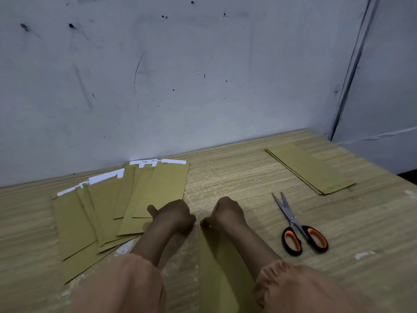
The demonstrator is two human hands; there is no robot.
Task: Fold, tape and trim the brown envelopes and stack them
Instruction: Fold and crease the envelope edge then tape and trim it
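A brown envelope (216, 263) lies lengthwise in front of me, between my forearms. My left hand (173, 214) has its fingers curled at the envelope's far left corner, though what it grips is hidden. My right hand (225, 216) pinches the far edge of the envelope between thumb and fingers. To the left lies a loose spread of brown envelopes (108, 213) with white strips showing at their far ends. A neat stack of brown envelopes (310, 168) sits at the far right.
Scissors (297, 227) with orange and black handles lie shut on the wooden table (225, 177), to the right of my right hand. A grey wall (180, 75) rises straight behind the table. Small white scraps lie near the table's right edge.
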